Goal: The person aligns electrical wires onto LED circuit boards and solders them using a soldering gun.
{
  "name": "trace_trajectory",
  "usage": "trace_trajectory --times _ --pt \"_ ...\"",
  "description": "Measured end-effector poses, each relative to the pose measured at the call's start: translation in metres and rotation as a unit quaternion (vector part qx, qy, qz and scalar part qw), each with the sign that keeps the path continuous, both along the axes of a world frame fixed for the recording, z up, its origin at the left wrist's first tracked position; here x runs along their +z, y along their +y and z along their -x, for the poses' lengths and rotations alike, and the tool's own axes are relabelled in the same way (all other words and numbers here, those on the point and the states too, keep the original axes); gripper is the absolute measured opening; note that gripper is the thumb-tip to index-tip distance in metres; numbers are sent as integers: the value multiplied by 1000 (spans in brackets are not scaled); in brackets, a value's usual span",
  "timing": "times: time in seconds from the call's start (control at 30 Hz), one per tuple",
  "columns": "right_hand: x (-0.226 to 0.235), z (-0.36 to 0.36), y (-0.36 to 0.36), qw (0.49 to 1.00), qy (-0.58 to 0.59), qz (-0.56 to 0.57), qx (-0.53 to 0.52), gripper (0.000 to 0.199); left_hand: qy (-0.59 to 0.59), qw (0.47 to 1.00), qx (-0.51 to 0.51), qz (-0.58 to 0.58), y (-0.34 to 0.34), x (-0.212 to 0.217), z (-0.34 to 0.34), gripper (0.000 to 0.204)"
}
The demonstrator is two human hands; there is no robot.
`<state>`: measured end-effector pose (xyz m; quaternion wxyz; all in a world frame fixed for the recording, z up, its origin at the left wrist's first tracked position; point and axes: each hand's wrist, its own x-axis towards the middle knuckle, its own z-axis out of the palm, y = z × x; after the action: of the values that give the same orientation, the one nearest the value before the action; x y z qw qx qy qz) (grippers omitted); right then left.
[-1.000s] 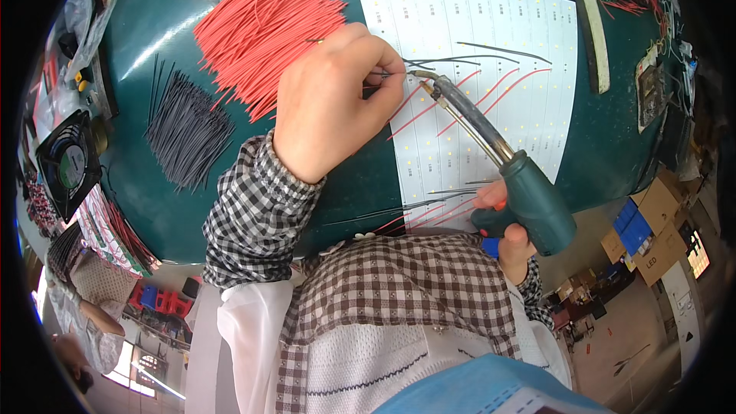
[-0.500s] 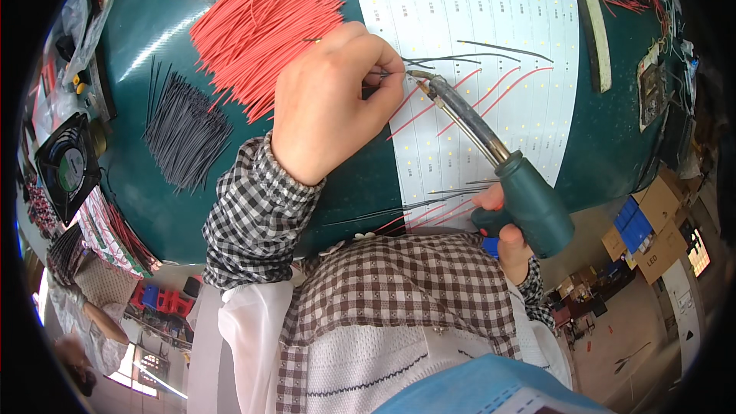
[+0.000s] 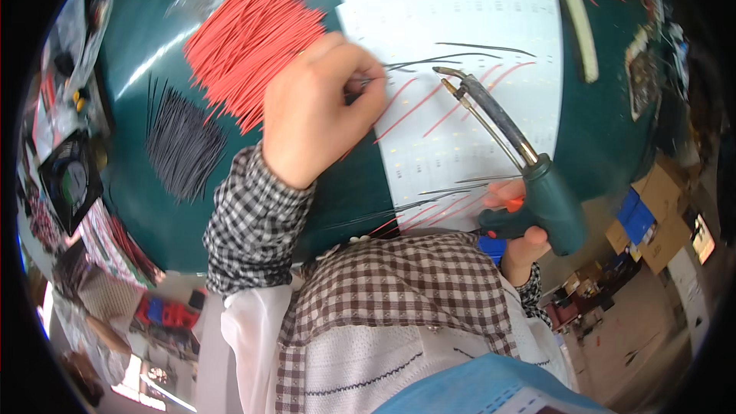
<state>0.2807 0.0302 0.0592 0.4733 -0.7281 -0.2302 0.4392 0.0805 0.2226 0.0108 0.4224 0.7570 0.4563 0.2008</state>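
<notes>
A: Head view. What were the hands doing?

B: Left hand (image 3: 318, 111) lay over the near-left edge of the white sheet with rows of small yellow parts (image 3: 475, 92), back of the hand up, forearm in a black-and-white checked sleeve (image 3: 257, 222) coming up from lower left. Fingers curled together, tips pinched at the sheet. They seemed clamped on the end of a thin black wire (image 3: 429, 61), but the grip itself was hidden under the knuckles, so I couldn't tell for sure.

A: Right hand?

B: Right hand (image 3: 525, 238) sat low at the sheet's near edge, mostly hidden behind the body. Fingers wrapped shut around the handle of the dark green pistol-grip soldering iron with a long metal barrel (image 3: 537, 192). Barrel ran up-left across the sheet, tip (image 3: 445, 77) just beside the left fingertips, close to the black wire. Touching or not, couldn't tell.

A: What else was on the sheet?

B: Thin red wires (image 3: 418, 103) and more black ones lay slanted across it, another bunch at its near edge.

A: Surroundings?

B: Dark green tabletop (image 3: 230, 199). Big pile of cut red wires (image 3: 245, 42) just beyond the left hand, pile of cut black wires (image 3: 184, 146) further left. Small black fan (image 3: 69, 180) at the far-left edge. Cardboard boxes (image 3: 659, 222) on the floor to the right.
</notes>
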Motion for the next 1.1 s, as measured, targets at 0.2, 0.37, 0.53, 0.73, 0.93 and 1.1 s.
trace_trajectory --times 0.2,0.37,0.53,0.73,0.93,1.1 --pt "31 -120 -47 943 -311 -94 -67 53 -7 1000 -22 9 -3 2 -27 6" --pt "44 -214 -66 768 -639 -10 25 42 -22 997 -2 80 -9 12 -42 7" --pt "48 -262 -52 723 -685 42 80 55 -11 997 -14 79 -8 13 -36 6" --pt "68 -285 -52 740 -650 43 165 53 2 996 -11 88 -7 18 -39 6" --pt "65 -292 -44 732 -662 65 149 56 -1 995 -10 103 -6 21 -39 7" --pt "54 -287 -56 865 -500 40 15 41 1 995 -11 99 -6 18 -35 6"
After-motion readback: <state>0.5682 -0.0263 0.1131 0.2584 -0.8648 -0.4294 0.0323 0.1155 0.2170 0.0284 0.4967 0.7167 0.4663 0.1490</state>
